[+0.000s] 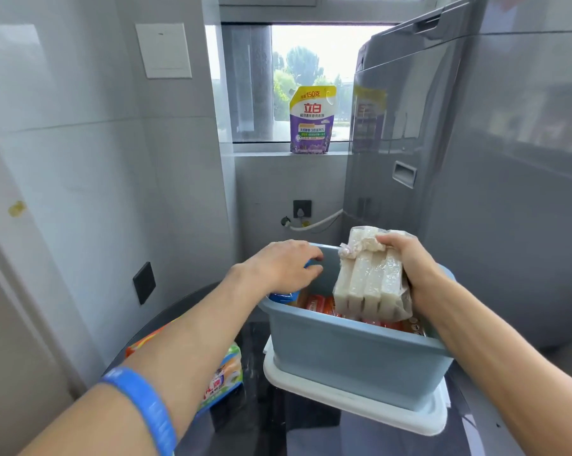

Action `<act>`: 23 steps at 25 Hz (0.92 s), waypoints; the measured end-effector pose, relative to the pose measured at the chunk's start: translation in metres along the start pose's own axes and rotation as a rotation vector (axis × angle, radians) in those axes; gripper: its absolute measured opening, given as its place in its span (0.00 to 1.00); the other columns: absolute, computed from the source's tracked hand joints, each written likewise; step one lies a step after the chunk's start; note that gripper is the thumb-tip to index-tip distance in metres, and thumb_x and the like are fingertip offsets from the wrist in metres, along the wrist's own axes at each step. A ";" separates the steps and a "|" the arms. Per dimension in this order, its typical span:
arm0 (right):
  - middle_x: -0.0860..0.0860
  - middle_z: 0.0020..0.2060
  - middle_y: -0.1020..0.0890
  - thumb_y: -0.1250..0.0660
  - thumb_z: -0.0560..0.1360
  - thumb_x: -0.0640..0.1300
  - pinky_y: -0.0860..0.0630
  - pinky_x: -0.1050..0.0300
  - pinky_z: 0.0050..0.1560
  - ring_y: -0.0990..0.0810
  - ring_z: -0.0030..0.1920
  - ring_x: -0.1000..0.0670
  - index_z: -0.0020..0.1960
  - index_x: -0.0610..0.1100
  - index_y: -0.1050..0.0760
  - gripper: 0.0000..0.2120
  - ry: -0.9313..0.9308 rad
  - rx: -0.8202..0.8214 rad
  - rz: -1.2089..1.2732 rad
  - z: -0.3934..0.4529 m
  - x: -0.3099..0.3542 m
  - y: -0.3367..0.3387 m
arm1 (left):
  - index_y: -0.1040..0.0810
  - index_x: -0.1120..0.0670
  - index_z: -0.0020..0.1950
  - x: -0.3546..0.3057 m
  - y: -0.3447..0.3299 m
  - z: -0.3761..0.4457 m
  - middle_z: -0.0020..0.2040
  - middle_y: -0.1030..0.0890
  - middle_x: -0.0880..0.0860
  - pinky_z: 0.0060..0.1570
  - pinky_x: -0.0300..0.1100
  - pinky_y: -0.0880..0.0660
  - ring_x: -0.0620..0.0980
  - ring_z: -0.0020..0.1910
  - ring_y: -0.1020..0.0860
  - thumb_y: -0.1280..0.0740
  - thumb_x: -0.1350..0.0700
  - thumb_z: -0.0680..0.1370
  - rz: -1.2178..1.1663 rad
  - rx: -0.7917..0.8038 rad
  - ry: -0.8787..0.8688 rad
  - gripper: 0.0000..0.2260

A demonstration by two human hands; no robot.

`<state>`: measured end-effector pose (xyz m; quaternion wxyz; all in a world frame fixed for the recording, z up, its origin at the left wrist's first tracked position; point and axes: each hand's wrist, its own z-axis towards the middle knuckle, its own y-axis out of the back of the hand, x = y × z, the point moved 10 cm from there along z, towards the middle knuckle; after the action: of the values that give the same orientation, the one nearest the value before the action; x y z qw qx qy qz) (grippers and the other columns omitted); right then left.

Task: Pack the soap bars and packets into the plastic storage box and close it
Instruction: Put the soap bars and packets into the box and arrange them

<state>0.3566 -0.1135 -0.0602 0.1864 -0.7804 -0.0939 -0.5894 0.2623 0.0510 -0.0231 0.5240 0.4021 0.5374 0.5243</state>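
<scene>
Dark countertop [261, 422] carries a blue box [353, 360]. Right hand [413, 268] grips a soap pack [370, 284] above it. Left hand [284, 264] curls around a blue packet [283, 295] alongside.

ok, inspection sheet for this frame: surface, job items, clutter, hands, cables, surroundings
Surface: dark glossy top.
Job items: blue box open, standing on its white lid; red packets inside; colourful packet outside, left of box.
Clutter: nothing seen.
Hands: left hand holds a blue item at the box's left rim; right hand grips a wrapped soap bundle over the box.
Cables: white hose at the wall.
Surroundings: detergent pouch on windowsill; grey appliance right.
</scene>
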 end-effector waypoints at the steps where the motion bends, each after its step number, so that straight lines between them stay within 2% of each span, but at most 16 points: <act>1: 0.41 0.47 0.13 0.27 0.68 0.48 0.19 0.44 0.53 0.13 0.46 0.40 0.57 0.41 0.20 0.20 -0.004 0.005 0.028 0.002 -0.001 0.001 | 0.28 0.49 0.70 0.004 -0.010 0.011 0.69 0.26 0.50 0.63 0.50 0.30 0.54 0.66 0.27 0.41 0.45 0.81 0.035 0.078 0.035 0.19; 2: 0.42 0.44 0.13 0.28 0.68 0.48 0.17 0.45 0.49 0.13 0.43 0.41 0.56 0.41 0.20 0.19 0.003 0.010 0.046 0.002 -0.001 0.001 | 0.28 0.50 0.71 0.009 -0.018 0.020 0.69 0.26 0.51 0.62 0.51 0.30 0.55 0.66 0.27 0.41 0.45 0.81 0.071 0.126 0.065 0.20; 3: 0.43 0.39 0.12 0.27 0.68 0.48 0.16 0.48 0.40 0.13 0.38 0.43 0.53 0.42 0.20 0.15 0.015 0.012 0.051 0.003 0.001 0.002 | 0.26 0.50 0.68 0.012 -0.026 0.025 0.66 0.25 0.52 0.59 0.51 0.29 0.55 0.65 0.27 0.42 0.46 0.80 0.097 0.146 0.083 0.19; 5: 0.46 0.32 0.13 0.27 0.70 0.47 0.19 0.54 0.27 0.14 0.30 0.46 0.48 0.44 0.20 0.10 0.028 0.007 0.061 0.004 0.001 0.005 | 0.21 0.51 0.58 0.015 -0.033 0.028 0.57 0.22 0.52 0.50 0.49 0.33 0.54 0.59 0.26 0.43 0.50 0.79 0.117 0.137 0.089 0.15; 7: 0.46 0.32 0.13 0.27 0.70 0.48 0.20 0.55 0.31 0.14 0.30 0.46 0.48 0.44 0.20 0.10 0.025 0.027 0.044 0.004 0.000 0.002 | 0.19 0.52 0.47 0.019 -0.033 0.030 0.50 0.19 0.51 0.47 0.48 0.37 0.54 0.52 0.25 0.44 0.54 0.77 0.082 0.125 0.103 0.13; 8: 0.46 0.32 0.13 0.28 0.70 0.49 0.21 0.54 0.34 0.14 0.31 0.46 0.48 0.43 0.20 0.11 0.020 0.042 0.022 0.003 -0.001 0.000 | 0.19 0.52 0.45 0.022 -0.033 0.029 0.48 0.18 0.50 0.49 0.48 0.37 0.53 0.50 0.24 0.44 0.55 0.76 0.053 0.130 0.109 0.13; 10: 0.45 0.35 0.13 0.29 0.71 0.51 0.20 0.53 0.37 0.13 0.33 0.45 0.50 0.43 0.19 0.13 0.014 0.068 -0.023 0.002 -0.002 -0.005 | 0.18 0.50 0.45 0.023 -0.028 0.025 0.47 0.19 0.49 0.53 0.48 0.38 0.51 0.49 0.25 0.45 0.54 0.77 0.034 0.106 0.095 0.15; 12: 0.44 0.41 0.12 0.29 0.71 0.52 0.19 0.50 0.43 0.13 0.39 0.43 0.53 0.42 0.19 0.17 0.002 0.083 -0.079 0.001 -0.005 -0.009 | 0.18 0.50 0.45 0.021 -0.018 0.018 0.44 0.20 0.47 0.55 0.48 0.37 0.49 0.47 0.26 0.45 0.53 0.79 0.026 -0.003 0.053 0.15; 14: 0.42 0.44 0.12 0.30 0.72 0.53 0.18 0.49 0.46 0.13 0.44 0.42 0.55 0.41 0.19 0.18 -0.031 0.137 -0.149 -0.004 -0.012 -0.018 | 0.17 0.50 0.48 0.019 -0.007 0.008 0.46 0.19 0.48 0.58 0.48 0.33 0.49 0.47 0.26 0.44 0.53 0.80 -0.068 -0.107 0.040 0.15; 15: 0.42 0.45 0.12 0.30 0.73 0.53 0.18 0.48 0.48 0.13 0.46 0.41 0.56 0.40 0.19 0.19 -0.059 0.174 -0.189 -0.007 -0.018 -0.025 | 0.18 0.50 0.50 0.021 -0.006 0.003 0.48 0.18 0.49 0.57 0.49 0.32 0.50 0.49 0.25 0.44 0.53 0.81 -0.181 -0.108 0.060 0.14; 17: 0.40 0.49 0.13 0.30 0.74 0.52 0.19 0.45 0.55 0.15 0.52 0.39 0.58 0.39 0.19 0.19 -0.117 0.225 -0.254 -0.012 -0.031 -0.037 | 0.21 0.49 0.50 0.024 -0.011 -0.004 0.50 0.20 0.49 0.52 0.49 0.29 0.52 0.51 0.24 0.45 0.49 0.82 -0.428 -0.042 0.114 0.14; 18: 0.40 0.50 0.13 0.30 0.75 0.52 0.20 0.44 0.57 0.15 0.53 0.39 0.58 0.39 0.19 0.19 -0.134 0.247 -0.277 -0.015 -0.035 -0.043 | 0.22 0.47 0.50 0.023 -0.014 -0.007 0.50 0.21 0.49 0.51 0.49 0.29 0.52 0.51 0.24 0.45 0.46 0.82 -0.465 -0.010 0.118 0.13; 21: 0.43 0.49 0.13 0.30 0.76 0.50 0.19 0.45 0.55 0.14 0.50 0.43 0.56 0.43 0.19 0.14 -0.147 0.318 -0.329 -0.018 -0.038 -0.055 | 0.29 0.42 0.68 0.023 -0.024 -0.009 0.58 0.24 0.53 0.59 0.54 0.28 0.54 0.57 0.26 0.44 0.41 0.80 -0.317 0.065 0.119 0.18; 23: 0.44 0.51 0.13 0.31 0.76 0.50 0.21 0.42 0.60 0.15 0.54 0.42 0.58 0.43 0.19 0.14 -0.145 0.355 -0.357 -0.018 -0.038 -0.057 | 0.29 0.41 0.69 0.023 -0.023 -0.009 0.59 0.24 0.53 0.61 0.56 0.28 0.54 0.58 0.26 0.45 0.41 0.80 -0.294 0.062 0.118 0.18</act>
<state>0.3092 -0.0658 -0.0824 0.2061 -0.7467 -0.3453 -0.5299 0.2533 0.0699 -0.0495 0.5500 0.3037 0.6361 0.4479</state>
